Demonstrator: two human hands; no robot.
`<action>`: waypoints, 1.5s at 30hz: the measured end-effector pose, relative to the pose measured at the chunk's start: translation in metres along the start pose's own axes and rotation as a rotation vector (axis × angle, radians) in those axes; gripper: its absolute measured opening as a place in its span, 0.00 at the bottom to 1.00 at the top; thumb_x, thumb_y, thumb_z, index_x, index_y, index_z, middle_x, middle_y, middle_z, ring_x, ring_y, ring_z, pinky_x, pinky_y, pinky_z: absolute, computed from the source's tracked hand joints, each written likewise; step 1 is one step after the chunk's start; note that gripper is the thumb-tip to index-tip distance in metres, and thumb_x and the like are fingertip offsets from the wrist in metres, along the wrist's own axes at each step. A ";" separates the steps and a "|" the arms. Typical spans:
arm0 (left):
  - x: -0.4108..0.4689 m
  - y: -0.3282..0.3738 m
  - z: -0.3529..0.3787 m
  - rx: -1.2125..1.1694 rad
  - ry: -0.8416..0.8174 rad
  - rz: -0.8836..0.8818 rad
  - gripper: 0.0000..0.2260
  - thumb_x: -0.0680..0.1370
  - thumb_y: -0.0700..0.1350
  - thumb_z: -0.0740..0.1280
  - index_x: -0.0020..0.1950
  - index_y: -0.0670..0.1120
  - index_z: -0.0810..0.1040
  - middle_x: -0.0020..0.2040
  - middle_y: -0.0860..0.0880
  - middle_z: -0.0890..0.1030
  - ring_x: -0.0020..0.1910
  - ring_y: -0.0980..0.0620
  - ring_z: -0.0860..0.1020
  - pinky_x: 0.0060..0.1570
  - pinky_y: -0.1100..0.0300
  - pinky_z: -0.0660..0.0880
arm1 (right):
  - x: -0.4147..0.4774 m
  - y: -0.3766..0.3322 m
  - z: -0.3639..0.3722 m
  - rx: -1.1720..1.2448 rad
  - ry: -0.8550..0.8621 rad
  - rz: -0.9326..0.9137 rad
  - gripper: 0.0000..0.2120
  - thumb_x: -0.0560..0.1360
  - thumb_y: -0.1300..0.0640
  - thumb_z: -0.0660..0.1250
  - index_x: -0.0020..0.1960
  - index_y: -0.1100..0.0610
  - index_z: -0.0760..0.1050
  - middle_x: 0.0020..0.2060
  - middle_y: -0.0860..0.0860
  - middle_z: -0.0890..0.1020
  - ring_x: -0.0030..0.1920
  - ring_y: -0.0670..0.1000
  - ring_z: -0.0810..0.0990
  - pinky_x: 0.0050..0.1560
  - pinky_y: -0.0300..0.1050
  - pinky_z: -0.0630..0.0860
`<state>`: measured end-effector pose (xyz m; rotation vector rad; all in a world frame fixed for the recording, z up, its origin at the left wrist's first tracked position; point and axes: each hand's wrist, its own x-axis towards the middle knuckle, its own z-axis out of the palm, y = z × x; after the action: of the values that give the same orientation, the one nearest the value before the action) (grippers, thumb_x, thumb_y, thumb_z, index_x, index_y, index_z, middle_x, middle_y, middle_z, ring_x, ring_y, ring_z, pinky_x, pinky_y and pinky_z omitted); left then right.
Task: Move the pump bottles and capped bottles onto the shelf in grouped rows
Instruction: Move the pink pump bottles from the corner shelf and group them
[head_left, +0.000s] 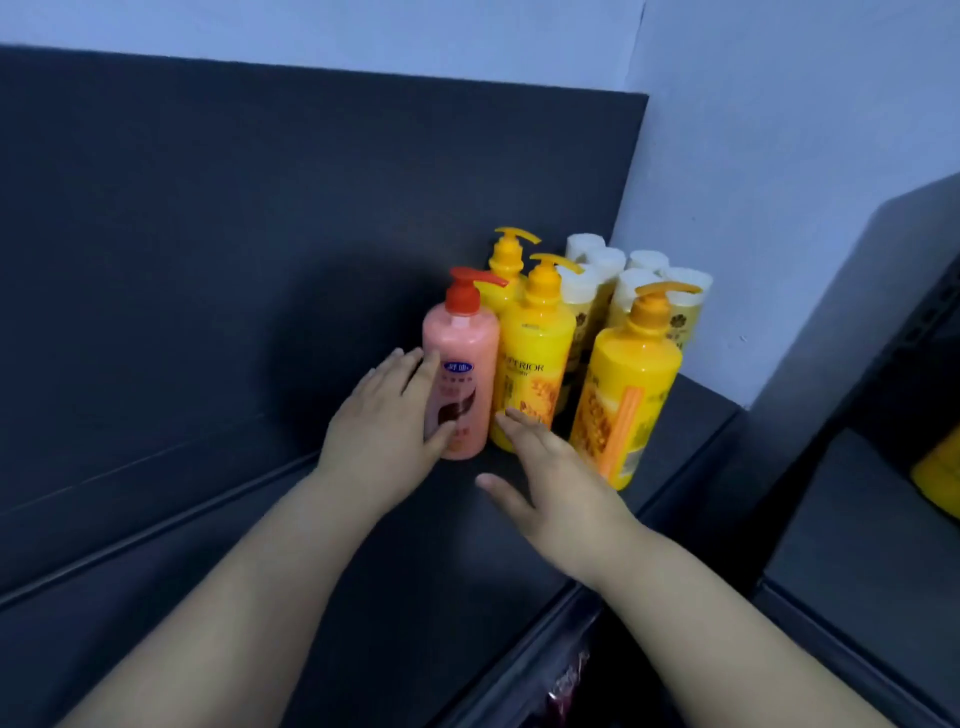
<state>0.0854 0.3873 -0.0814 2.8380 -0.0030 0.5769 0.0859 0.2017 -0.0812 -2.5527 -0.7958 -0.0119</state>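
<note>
A pink pump bottle (462, 374) with a red pump stands upright on the dark shelf (260, 545). My left hand (387, 431) is wrapped around its left side, thumb across the front. Three yellow pump bottles stand to its right: one at the back (506, 275), one in the middle (535, 358) and one at the front right (626, 384). Behind them stand several white-capped yellow bottles (618, 275) in the corner. My right hand (556, 478) hovers open in front of the middle yellow bottle, fingertips close to its base.
A dark back panel (260, 234) rises behind the shelf, with a pale wall (779, 182) at the right. A second dark shelf unit (883, 493) stands at the far right with part of a yellow bottle (940, 478) on it. Something red (566, 686) lies below the shelf edge.
</note>
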 end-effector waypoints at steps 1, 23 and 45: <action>0.015 0.007 0.003 -0.058 0.021 -0.040 0.36 0.77 0.55 0.64 0.77 0.47 0.48 0.77 0.48 0.52 0.76 0.49 0.50 0.72 0.56 0.53 | 0.010 0.006 -0.006 -0.009 0.016 -0.007 0.33 0.77 0.41 0.58 0.77 0.51 0.52 0.76 0.46 0.54 0.75 0.46 0.54 0.73 0.42 0.57; 0.020 0.018 0.034 -0.627 0.262 -0.354 0.40 0.56 0.48 0.76 0.62 0.66 0.62 0.63 0.56 0.69 0.62 0.60 0.69 0.59 0.67 0.69 | 0.123 0.003 0.007 0.409 -0.010 -0.100 0.48 0.53 0.27 0.70 0.64 0.55 0.69 0.58 0.52 0.76 0.58 0.50 0.76 0.59 0.51 0.75; -0.021 0.044 0.035 -0.732 0.276 -0.575 0.40 0.57 0.52 0.76 0.60 0.70 0.57 0.57 0.60 0.75 0.54 0.61 0.76 0.48 0.70 0.73 | 0.099 0.003 0.015 0.503 -0.049 -0.240 0.40 0.51 0.38 0.74 0.60 0.50 0.71 0.53 0.46 0.77 0.54 0.44 0.77 0.55 0.40 0.75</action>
<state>0.0770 0.3347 -0.1106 1.9087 0.5172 0.6512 0.1681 0.2587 -0.0818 -1.9835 -0.9788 0.1557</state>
